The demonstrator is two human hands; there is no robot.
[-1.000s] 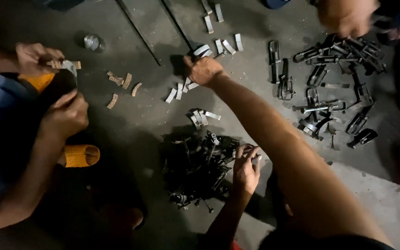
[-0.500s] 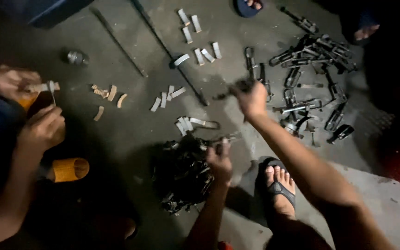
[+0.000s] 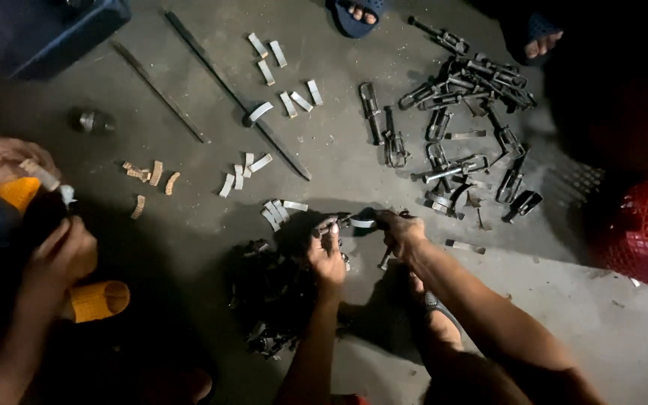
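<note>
Both my hands are up front, close together over the concrete floor (image 3: 189, 225). Left hand (image 3: 327, 257) has fingers curled tight on a small dark metal part (image 3: 329, 224); a pale flat metal strip (image 3: 362, 223) sticks out from it toward the right fingers. Right hand (image 3: 401, 232) is curled at the strip's far end, thumb and forefinger pinching it; exact contact is too dark to tell. Dark pile of small parts (image 3: 271, 300) sits just below the left fingers. A few loose pale strips (image 3: 279, 212) lie just left of the fingertips. Heap of finished dark clips (image 3: 466, 112) lies well beyond the right fingers. A co-worker's hands (image 3: 61, 251) work far left, by an orange sandal (image 3: 97, 300).
</note>
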